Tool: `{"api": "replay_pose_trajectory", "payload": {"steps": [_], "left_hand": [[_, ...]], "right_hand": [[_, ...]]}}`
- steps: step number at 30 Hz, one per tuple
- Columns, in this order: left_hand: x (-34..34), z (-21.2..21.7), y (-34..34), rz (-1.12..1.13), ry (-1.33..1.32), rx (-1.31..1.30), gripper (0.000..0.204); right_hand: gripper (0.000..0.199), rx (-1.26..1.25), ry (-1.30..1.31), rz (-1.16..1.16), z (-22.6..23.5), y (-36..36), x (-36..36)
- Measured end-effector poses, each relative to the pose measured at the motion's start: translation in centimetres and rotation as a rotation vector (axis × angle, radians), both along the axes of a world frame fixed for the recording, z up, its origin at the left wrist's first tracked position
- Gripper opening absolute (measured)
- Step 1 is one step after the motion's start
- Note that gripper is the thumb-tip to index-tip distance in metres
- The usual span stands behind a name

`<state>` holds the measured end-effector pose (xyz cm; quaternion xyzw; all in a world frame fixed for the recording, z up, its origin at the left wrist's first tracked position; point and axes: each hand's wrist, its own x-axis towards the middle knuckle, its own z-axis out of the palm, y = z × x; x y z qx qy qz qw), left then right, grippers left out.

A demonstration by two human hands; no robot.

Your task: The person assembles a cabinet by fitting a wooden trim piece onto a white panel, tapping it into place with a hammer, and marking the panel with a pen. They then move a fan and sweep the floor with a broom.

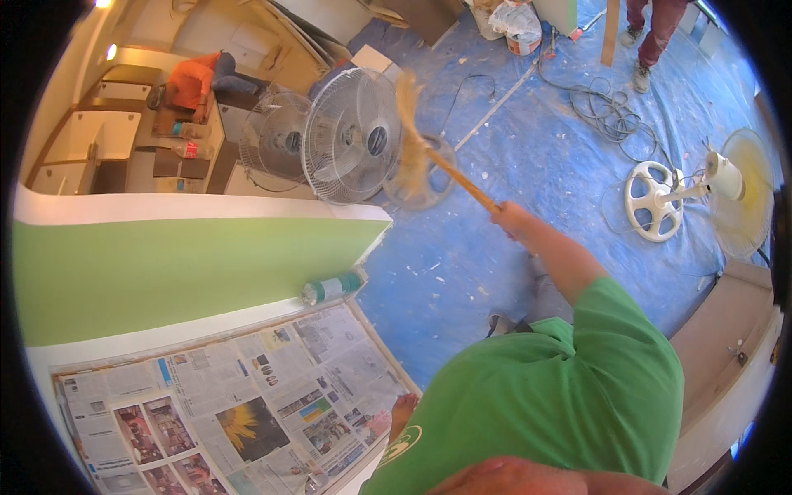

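Note:
My right arm, in a green sleeve, stretches out ahead over the blue plastic sheeting. The right hand is closed around the orange-brown handle of a broom. Its fan of straw-coloured bristles points away from me, smeared by motion, beside a stand fan with a clear wire cage. Low on my left side, part of my left hand shows past the edge of my shirt, over newspaper sheets. The shirt hides most of that arm, and the fingers cannot be made out.
A low green wall stands left, with a green cylinder at its foot. A white fan lies tipped over at right near a coiled cable. A person in orange crouches far left; another person's legs show far right.

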<state>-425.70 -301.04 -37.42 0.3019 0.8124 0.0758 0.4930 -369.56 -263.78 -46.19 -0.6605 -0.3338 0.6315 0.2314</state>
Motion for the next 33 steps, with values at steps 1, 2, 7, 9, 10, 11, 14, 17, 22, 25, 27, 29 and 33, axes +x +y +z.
{"api": "replay_pose_trajectory", "payload": {"steps": [1,2,7,9,10,11,14,17,22,25,27,29,33], "left_hand": [[1.1,0.3,1.1,-0.081,0.064,0.016,0.033],[2.2,0.4,1.5,-0.026,-0.003,0.051,0.033],[5.3,-0.8,0.7,-0.338,0.064,0.167,0.037],[6.1,0.0,3.5,-0.299,-0.17,-0.032,0.04],[6.9,0.3,4.9,-0.273,-0.289,-0.131,0.042],[8.3,0.2,5.9,-0.257,-0.167,-0.112,0.042],[13.9,4.6,8.7,-0.263,0.122,-0.059,0.042],[11.5,2.5,9.0,-0.277,0.163,0.057,0.042],[13.2,3.2,11.0,-0.124,0.06,0.085,0.045],[12.3,1.0,9.1,-0.075,-0.021,0.147,0.048],[13.3,0.4,9.9,-0.144,-0.001,0.144,0.048],[14.8,0.4,12.0,-0.206,0.03,0.143,0.048],[15.0,-0.2,14.5,-0.241,0.071,0.18,0.048]], "right_hand": [[0.035,-0.039,0.037,-0.15,-0.2,-0.9,1.0],[0.035,-0.075,0.069,-0.301,-0.4,-1.5,2.4],[0.031,0.106,0.354,-1.021,1.3,2.8,8.0],[0.032,0.216,0.431,-1.316,2.6,7.0,7.7],[0.034,0.265,0.431,-1.243,2.5,8.2,5.6],[0.037,0.326,0.425,-1.165,2.4,9.0,3.0],[0.032,0.091,0.047,-0.424,4.4,5.6,-1.9],[0.028,0.073,0.071,-0.248,4.0,4.6,3.6],[0.026,0.126,0.261,-0.908,4.8,8.3,7.5],[0.028,0.178,0.261,-0.859,7.8,7.1,2.2],[0.028,0.147,0.178,-0.635,8.5,4.5,0.4],[0.028,0.067,0.061,-0.341,8.5,2.6,1.3],[0.027,0.005,-0.059,-0.063,7.9,1.1,6.9]]}}
